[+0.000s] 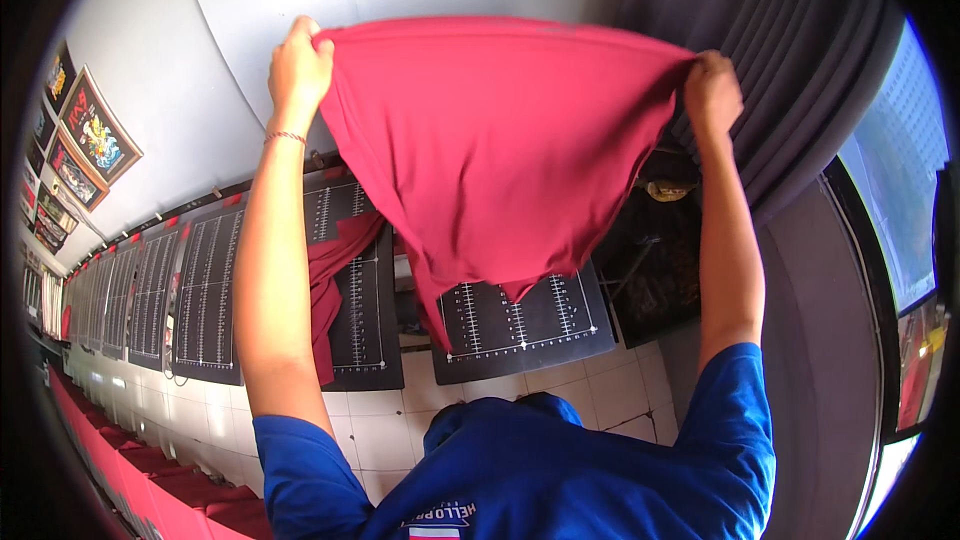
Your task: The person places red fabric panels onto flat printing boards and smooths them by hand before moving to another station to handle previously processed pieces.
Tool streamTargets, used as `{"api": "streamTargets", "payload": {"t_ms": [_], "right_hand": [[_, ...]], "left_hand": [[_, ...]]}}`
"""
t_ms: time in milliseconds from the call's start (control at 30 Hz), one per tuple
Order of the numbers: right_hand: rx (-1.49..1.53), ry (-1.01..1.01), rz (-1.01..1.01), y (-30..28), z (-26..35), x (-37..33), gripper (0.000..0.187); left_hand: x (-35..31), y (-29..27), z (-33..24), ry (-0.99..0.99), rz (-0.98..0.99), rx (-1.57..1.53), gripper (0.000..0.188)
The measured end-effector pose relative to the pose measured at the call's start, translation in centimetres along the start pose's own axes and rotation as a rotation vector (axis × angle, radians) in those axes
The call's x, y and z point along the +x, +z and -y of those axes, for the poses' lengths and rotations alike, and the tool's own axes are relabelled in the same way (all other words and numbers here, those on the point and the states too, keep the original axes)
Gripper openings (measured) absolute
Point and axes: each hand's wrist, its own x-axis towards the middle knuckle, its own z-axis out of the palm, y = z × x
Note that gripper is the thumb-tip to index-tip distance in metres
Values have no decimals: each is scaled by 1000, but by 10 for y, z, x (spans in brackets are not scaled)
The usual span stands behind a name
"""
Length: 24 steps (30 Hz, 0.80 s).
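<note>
- Red shirt (500,130) stretched out in mid-air, upper centre of frame, hem hanging over a black gridded board (520,325).
- Left hand (297,65) clenched on its upper-left edge, right hand (712,90) clenched on the upper-right edge.
- Shirt lifted and spread, not yet laid on any board.
- Another red shirt (335,270) draped on the left-centre board (360,320).
- Row of boards (150,295) runs left; framed pictures (95,135) upper left.
</note>
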Motion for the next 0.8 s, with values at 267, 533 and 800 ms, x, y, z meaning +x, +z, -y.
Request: {"api": "streamTargets", "payload": {"t_ms": [267,533,800], "right_hand": [[781,105,-405,-163,-11,-19,20],[731,283,334,-214,-89,-229,18],[612,337,1069,-209,-125,-348,11]], "left_hand": [[-82,-126,-43,-175,-261,-675,21],[-290,-121,33,-327,12,-480,17],[-472,-106,63,-908,421,-467,29]]}}
